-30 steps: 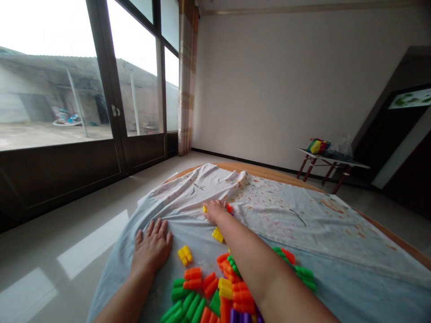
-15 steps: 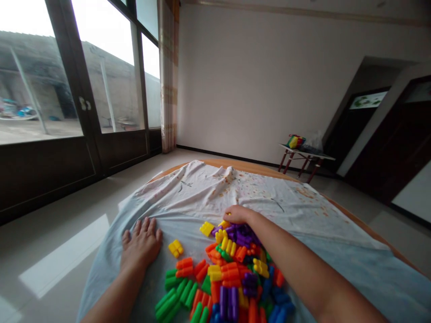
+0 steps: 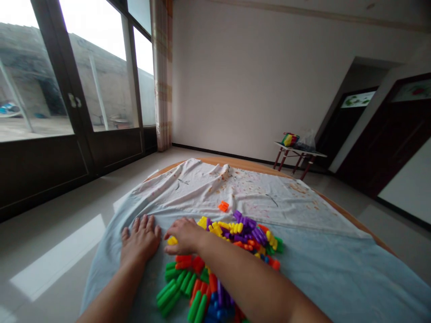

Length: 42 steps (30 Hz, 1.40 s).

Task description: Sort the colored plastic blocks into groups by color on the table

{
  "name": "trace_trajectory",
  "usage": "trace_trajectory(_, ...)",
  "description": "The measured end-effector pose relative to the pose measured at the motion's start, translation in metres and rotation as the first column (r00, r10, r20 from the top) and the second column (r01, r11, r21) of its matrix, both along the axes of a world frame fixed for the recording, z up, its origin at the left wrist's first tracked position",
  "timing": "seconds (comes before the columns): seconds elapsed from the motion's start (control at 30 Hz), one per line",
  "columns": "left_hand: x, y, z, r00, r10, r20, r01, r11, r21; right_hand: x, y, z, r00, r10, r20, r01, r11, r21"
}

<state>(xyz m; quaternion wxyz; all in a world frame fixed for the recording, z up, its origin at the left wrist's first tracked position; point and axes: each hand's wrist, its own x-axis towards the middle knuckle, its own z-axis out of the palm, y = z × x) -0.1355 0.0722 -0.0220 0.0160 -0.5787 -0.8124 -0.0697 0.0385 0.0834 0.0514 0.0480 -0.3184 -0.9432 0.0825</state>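
My left hand [image 3: 140, 237] lies flat on the tablecloth with its fingers spread, left of the toy blocks, holding nothing. Just to its right is my right hand [image 3: 183, 235], thumb and fingers apart around a small yellow block [image 3: 172, 241] on the cloth; whether they touch it I cannot tell. Under and beside my right forearm spreads a pile of plastic building blocks. Purple blocks [image 3: 248, 226] are at its far side and green blocks [image 3: 168, 296] at its near left. A lone orange block [image 3: 223, 206] lies beyond the pile.
A patterned white and light-blue cloth [image 3: 323, 251] covers most of the round wooden table [image 3: 269, 172]. Against the far wall stands a small side table [image 3: 299, 152] with a colourful bag [image 3: 289, 139] and a plastic bag [image 3: 307, 141]. Glass doors [image 3: 77, 103] are on the left.
My right hand has swung left from the far side of the pile to the small yellow block. An orange block now shows where it was. My left hand stays flat in place.
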Motion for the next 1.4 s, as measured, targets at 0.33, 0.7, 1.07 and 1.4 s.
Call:
trace_trajectory(0.33,0.001,0.001,0.003,1.000,-0.006,0.004,0.006,1.000,0.008,0.070,0.030,0.008,0.886,-0.325,0.331,0.338,0.941,0.020)
trace_trajectory(0.7,-0.001,0.003,0.001,1.000,-0.013,0.001,0.013,1.000,0.008,0.080,-0.032,0.039,0.988,-0.106,0.114,0.097,0.992,0.076)
trace_trajectory(1.07,-0.004,0.005,0.000,1.000,-0.020,-0.009,0.020,1.000,0.001,0.066,-0.046,0.021,0.900,0.076,0.429,-0.074,0.997,-0.021)
trace_trajectory(1.4,-0.007,0.004,-0.003,1.000,-0.018,-0.008,0.018,1.000,0.014,0.113,0.078,0.003,0.847,-0.522,0.099,0.517,0.853,0.068)
